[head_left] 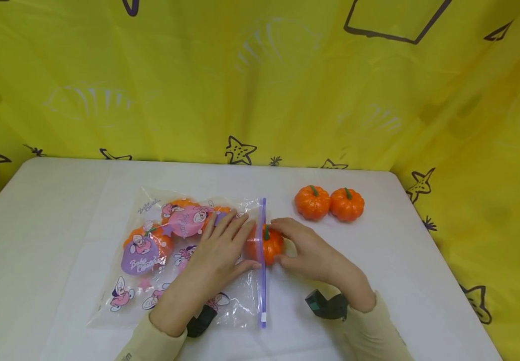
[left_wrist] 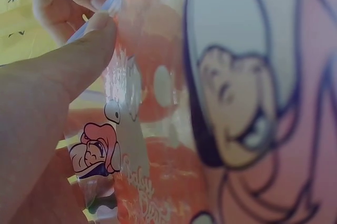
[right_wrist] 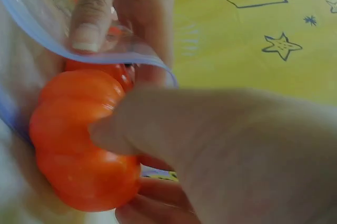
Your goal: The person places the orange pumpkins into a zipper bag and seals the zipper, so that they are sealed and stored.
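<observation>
A small orange toy pumpkin (head_left: 274,245) with a green stem lies partly inside the mouth of a clear printed zip bag (head_left: 241,313). My right hand (head_left: 309,248) grips its outer side between thumb and fingers, seen close up on the pumpkin (right_wrist: 84,140) in the right wrist view. My left hand (head_left: 221,245) rests on the bag's upper film, fingers spread and thumb at the purple zip edge (head_left: 263,296). In the right wrist view that left thumb (right_wrist: 87,34) sits right at the bag's lip. More pumpkins (head_left: 149,248) show through the film.
Two more orange pumpkins (head_left: 312,202) stand side by side at the back right of the white table (head_left: 417,281). A yellow curtain (head_left: 187,90) with sea-creature drawings hangs behind and beside the table. Dark wrist cameras (head_left: 327,304) sit under both wrists.
</observation>
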A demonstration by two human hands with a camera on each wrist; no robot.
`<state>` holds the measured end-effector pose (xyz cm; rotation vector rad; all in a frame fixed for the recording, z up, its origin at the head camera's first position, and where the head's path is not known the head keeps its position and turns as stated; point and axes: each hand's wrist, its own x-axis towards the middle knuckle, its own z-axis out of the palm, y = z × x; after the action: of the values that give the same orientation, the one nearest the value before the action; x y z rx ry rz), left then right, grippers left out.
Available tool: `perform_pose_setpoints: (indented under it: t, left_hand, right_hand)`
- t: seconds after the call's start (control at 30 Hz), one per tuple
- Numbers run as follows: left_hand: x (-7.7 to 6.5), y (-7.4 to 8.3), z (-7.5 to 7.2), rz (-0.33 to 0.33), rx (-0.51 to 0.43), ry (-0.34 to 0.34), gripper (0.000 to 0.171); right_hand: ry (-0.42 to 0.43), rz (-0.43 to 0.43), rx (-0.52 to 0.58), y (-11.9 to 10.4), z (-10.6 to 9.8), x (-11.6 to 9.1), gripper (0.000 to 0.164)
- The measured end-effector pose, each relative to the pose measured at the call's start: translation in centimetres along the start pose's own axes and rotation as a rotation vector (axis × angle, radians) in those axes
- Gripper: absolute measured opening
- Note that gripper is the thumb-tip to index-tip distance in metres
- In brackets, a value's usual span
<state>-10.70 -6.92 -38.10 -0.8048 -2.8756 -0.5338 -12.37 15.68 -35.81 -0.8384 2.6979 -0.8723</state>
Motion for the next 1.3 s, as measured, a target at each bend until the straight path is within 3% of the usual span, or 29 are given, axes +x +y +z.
perform_pose_setpoints:
  t: [0.27, 0.53, 0.67, 0.97, 1.1, 1.3]
  left_hand:
    - [0.1, 0.2, -0.1, -0.013, 0.020, -0.009, 0.082]
    - [0.1, 0.3, -0.1, -0.010, 0.020, 0.010, 0.088]
    - [0.0, 0.2, -0.1, 0.001, 0.025, 0.034, 0.089]
    - [0.2, 0.3, 0.1, 0.001, 0.022, 0.021, 0.090]
    - [0.2, 0.3, 0.1, 0.017, 0.038, 0.052, 0.090]
    - [0.1, 0.3, 0.1, 0.014, 0.039, 0.047, 0.091]
  right_hand:
    - [0.069, -0.009, 0.000, -0.3, 1.0, 0.5, 0.049]
    - [0.185, 0.033, 0.119, -0.2, 2.2, 1.3, 0.040]
    - [0.150, 0.054, 0.137, -0.1, 2.0, 1.3, 0.036]
    - [-0.024, 0.007, 0.017, 0.3, 0.3, 0.1, 0.011]
    - [-0.037, -0.027, 0.023, 0.2, 0.4, 0.2, 0.012]
    - [-0.038, -0.002, 0.017, 0.4, 0.9, 0.4, 0.024]
